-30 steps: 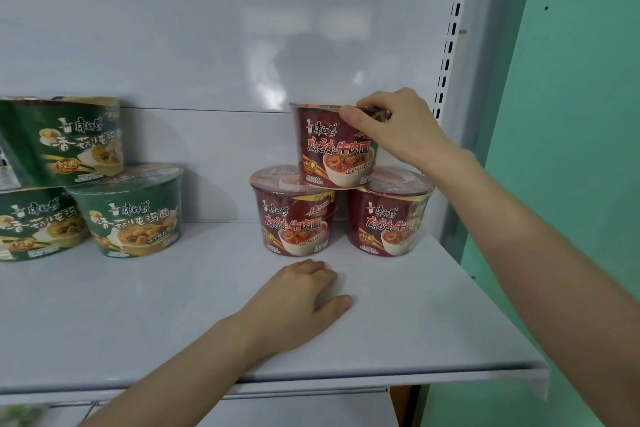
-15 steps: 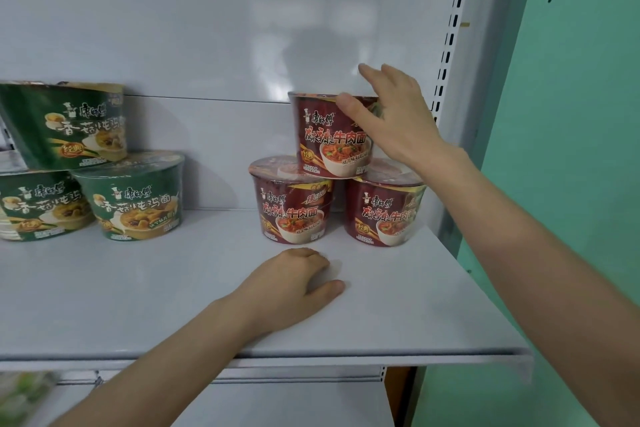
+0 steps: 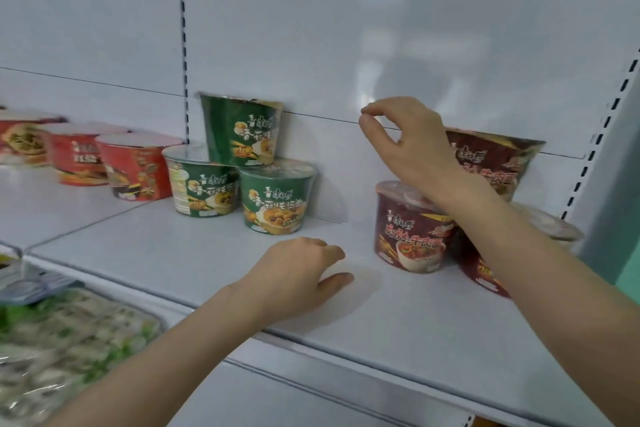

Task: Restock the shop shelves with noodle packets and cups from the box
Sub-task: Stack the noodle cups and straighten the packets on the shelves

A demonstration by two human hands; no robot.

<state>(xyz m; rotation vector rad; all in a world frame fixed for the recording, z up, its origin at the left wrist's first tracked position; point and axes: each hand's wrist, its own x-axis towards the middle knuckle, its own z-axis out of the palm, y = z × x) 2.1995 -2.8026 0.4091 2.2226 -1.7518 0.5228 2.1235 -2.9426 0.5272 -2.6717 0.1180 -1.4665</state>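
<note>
Three dark red noodle cups stand stacked at the right of the white shelf (image 3: pixel 207 274): a top cup (image 3: pixel 495 163) rests on a left cup (image 3: pixel 412 229) and a right cup (image 3: pixel 485 270) partly hidden by my forearm. My right hand (image 3: pixel 408 146) hovers just left of the top cup, fingers loosely curled, holding nothing. My left hand (image 3: pixel 298 274) rests palm down on the shelf in front of the cups, fingers bent. Three green noodle cups (image 3: pixel 242 128) are stacked the same way in the middle.
Red noodle cups (image 3: pixel 135 170) line the neighbouring shelf at the left. Packets in clear wrap (image 3: pixel 62 340) lie on a lower level at bottom left. A slotted upright (image 3: pixel 595 146) and the turquoise wall bound the shelf on the right.
My right hand has let go of the top dark red cup and pulled back to its left. The view has swung left, bringing the green and red cups into sight. The left hand stays put.
</note>
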